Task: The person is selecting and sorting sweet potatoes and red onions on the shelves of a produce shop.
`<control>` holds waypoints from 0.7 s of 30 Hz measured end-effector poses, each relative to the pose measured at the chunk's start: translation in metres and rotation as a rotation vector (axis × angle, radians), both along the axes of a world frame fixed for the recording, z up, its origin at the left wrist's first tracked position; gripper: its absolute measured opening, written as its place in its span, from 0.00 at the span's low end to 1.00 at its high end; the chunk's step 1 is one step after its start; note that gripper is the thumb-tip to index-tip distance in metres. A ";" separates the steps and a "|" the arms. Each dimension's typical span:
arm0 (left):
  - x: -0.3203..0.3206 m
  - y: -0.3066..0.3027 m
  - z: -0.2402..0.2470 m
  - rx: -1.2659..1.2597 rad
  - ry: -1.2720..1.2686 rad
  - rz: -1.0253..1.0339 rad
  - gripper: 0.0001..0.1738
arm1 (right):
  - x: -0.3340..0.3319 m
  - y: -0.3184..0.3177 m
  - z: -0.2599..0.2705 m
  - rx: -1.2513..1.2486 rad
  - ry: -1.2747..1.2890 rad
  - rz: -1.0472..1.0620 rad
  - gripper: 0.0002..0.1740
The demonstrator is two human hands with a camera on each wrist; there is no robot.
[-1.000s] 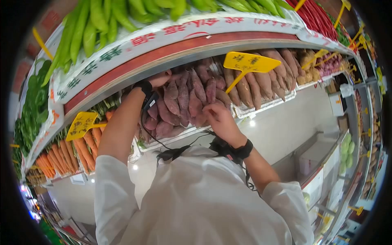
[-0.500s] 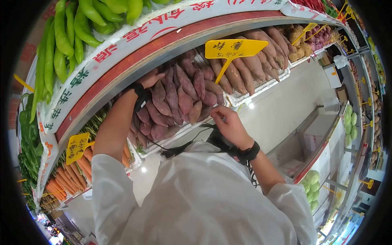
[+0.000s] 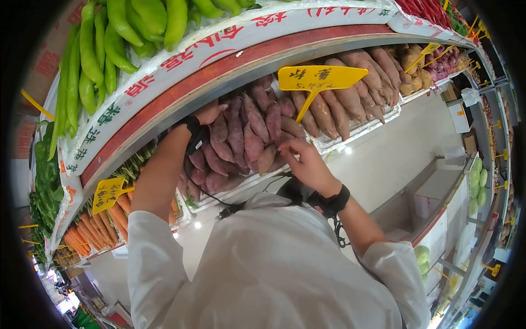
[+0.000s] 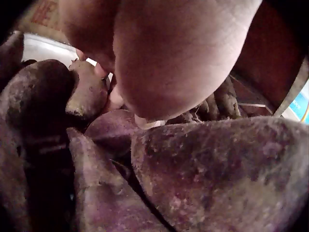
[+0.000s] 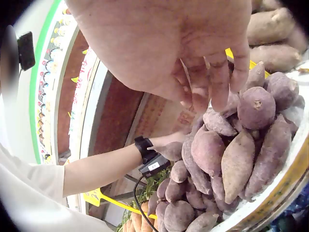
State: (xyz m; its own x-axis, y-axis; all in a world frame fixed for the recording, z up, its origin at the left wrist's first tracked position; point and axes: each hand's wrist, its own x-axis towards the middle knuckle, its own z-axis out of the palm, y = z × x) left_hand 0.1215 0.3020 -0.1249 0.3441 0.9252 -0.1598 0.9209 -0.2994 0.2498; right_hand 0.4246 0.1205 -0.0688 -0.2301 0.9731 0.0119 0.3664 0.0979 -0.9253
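Purple sweet potatoes [image 3: 255,118] lie heaped in a white foam tray [image 3: 249,185] in the head view. My left hand [image 3: 208,113] reaches to the heap's back left, under the shelf edge. In the left wrist view the left palm [image 4: 178,53] hides most of its fingers, whose tips reach down by a brownish sweet potato [image 4: 88,89] and a rounder purple one [image 4: 113,128]. At the front right of the heap hovers my right hand [image 3: 309,167], fingers loosely bent, nothing in it. Just below its fingertips in the right wrist view is a tan-skinned sweet potato [image 5: 238,164].
Carrots [image 3: 90,233] lie left of the heap, longer brown sweet potatoes [image 3: 342,104] right. A yellow price sign [image 3: 322,78] stands between the sweet potatoes. Above, the shelf edge [image 3: 181,85] overhangs the heap and carries green peppers [image 3: 90,49]. A thin black cable [image 3: 211,194] crosses the tray's front.
My right hand has drawn back from the sweet potatoes at the front, uncovering the tan-skinned one. The left hand keeps to the back left of the heap. The head view has swung slightly.
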 end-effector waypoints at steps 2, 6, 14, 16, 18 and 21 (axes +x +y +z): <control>0.001 0.001 0.001 0.092 0.045 -0.044 0.38 | -0.003 0.006 -0.002 0.029 0.024 0.017 0.08; 0.010 0.003 0.018 -0.046 0.117 -0.029 0.39 | -0.003 0.014 -0.006 0.139 -0.021 0.109 0.07; 0.000 -0.002 0.008 0.110 -0.078 -0.080 0.38 | 0.010 0.022 0.000 0.094 -0.012 0.137 0.07; 0.005 -0.008 0.030 -0.013 -0.125 0.012 0.36 | 0.009 0.020 -0.006 0.096 -0.015 0.138 0.07; 0.005 -0.018 0.027 -0.021 -0.500 0.121 0.31 | 0.010 0.020 -0.006 0.113 -0.044 0.167 0.07; -0.029 -0.006 0.054 -0.438 -0.501 0.259 0.27 | 0.014 0.016 -0.002 0.038 -0.054 0.152 0.08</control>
